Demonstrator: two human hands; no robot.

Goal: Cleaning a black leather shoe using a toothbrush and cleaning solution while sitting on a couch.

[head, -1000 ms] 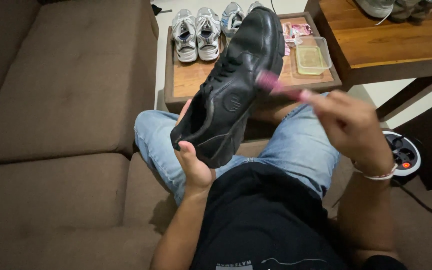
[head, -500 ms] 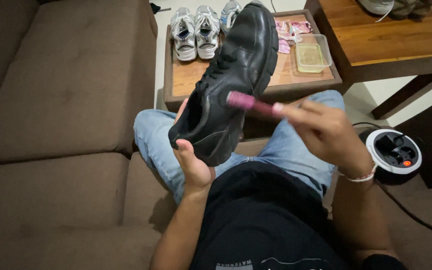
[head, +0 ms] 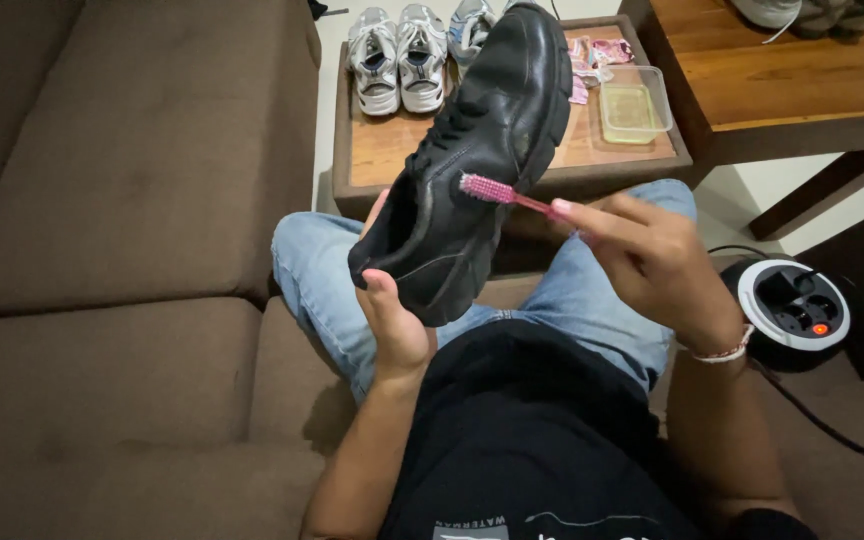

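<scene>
A person seated on a brown sofa (head: 122,200) scrubs a black leather shoe (head: 472,170) with a pink toothbrush (head: 502,193), the brush head pressed to the shoe's side near the laces. The left hand (head: 392,320) cradles the shoe at its heel, fingers wrapped under and behind it with the thumb showing at the near edge, holding it tilted up with the toe pointing far. The right hand (head: 652,255) pinches the toothbrush handle between thumb and fingertips, fingers closed narrowly around it. The shoe hangs above the person's lap and blue jeans (head: 322,270), clear of the low wooden table (head: 382,150) beyond. On that table stand a pair of white and grey trainers (head: 397,55), a clear plastic container (head: 634,105) and some pink packets (head: 602,55). A round power socket unit (head: 792,305) sits to the right on the floor beside a darker wooden table (head: 782,90). The step in hand appears to be brushing the upper's side panel; going on would call for a steady heel grip and short strokes along the seams, turning the shoe to reach unbrushed parts.
</scene>
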